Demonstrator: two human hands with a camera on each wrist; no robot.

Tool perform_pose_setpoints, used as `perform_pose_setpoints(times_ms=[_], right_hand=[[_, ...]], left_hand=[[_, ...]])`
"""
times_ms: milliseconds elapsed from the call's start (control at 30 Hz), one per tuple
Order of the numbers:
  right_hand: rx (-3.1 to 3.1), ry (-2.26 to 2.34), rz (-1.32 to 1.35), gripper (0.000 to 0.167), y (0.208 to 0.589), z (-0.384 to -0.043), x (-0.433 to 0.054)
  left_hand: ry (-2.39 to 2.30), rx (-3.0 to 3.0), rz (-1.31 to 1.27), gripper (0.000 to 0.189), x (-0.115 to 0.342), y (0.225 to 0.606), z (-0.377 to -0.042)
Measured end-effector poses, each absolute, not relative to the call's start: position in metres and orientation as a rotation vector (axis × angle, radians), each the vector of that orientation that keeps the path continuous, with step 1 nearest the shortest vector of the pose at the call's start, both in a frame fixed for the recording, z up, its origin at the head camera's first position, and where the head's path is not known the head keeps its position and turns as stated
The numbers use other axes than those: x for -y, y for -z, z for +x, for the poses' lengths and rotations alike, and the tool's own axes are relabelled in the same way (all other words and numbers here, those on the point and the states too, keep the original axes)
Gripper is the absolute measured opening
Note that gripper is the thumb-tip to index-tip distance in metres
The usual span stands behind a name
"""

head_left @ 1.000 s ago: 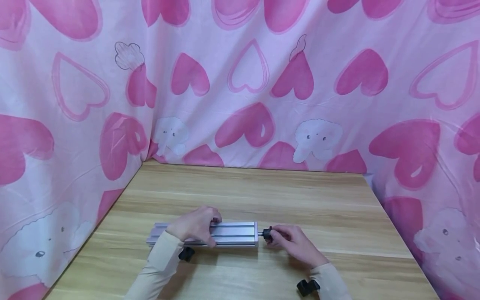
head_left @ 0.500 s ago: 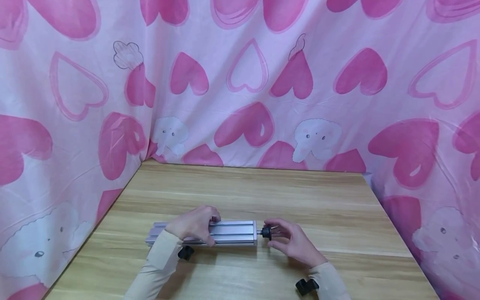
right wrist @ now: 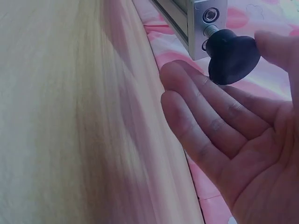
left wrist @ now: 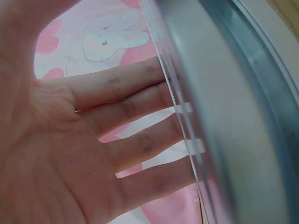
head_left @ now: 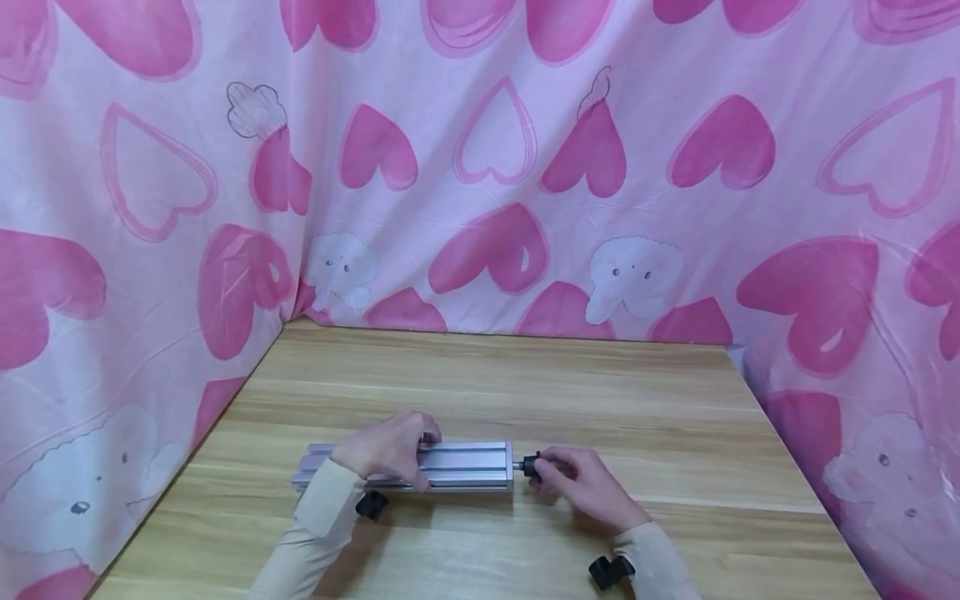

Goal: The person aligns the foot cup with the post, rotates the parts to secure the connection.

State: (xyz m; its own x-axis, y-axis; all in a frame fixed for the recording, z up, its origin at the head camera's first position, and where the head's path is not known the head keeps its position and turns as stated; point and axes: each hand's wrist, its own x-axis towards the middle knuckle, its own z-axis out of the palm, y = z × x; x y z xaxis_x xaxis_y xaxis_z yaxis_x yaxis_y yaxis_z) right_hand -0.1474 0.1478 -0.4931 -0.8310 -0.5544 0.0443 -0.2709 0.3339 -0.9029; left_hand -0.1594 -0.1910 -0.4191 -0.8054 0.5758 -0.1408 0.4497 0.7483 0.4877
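A silver aluminium profile block (head_left: pixel 472 467) with long grooves lies left to right near the front of the table. My left hand (head_left: pixel 393 450) grips it from above, thumb on the near side and fingers over the far side. In the left wrist view those fingers (left wrist: pixel 145 144) reach behind the metal block (left wrist: pixel 224 93). A threaded shaft (right wrist: pixel 211 31) sticks out of the right end plate (right wrist: pixel 198 28), carrying a black knob (right wrist: pixel 233 56). My right hand (head_left: pixel 588 487) pinches this knob, thumb at its head, while the other fingers lie loosely curled below it.
The wood-grain table (head_left: pixel 525 392) reaches back to a pink heart-patterned cloth (head_left: pixel 487 167), which hangs behind and along both sides. Black wrist-worn pieces (head_left: pixel 371 505) show below each forearm.
My right hand's fingers spread away from the knob half a second ago and have now closed on it again. My left hand and the profile block have stayed in place.
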Motion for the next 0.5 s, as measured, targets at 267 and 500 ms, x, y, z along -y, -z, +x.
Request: perform_pose_setpoints(times_ms=[267,500], right_hand=[[-2.427,1.503,-0.688,0.044,0.4949,-0.1436,-0.1490],[-2.339,1.655,-0.779,0.069,0.4925,-0.1405,-0.1477]], left_hand=[[-0.653,-2.665,0.792,0.054,0.1916,0.4206,-0.1604],[-0.658,-2.669,0.802,0.053,0.1926,0.4210,-0.1619]])
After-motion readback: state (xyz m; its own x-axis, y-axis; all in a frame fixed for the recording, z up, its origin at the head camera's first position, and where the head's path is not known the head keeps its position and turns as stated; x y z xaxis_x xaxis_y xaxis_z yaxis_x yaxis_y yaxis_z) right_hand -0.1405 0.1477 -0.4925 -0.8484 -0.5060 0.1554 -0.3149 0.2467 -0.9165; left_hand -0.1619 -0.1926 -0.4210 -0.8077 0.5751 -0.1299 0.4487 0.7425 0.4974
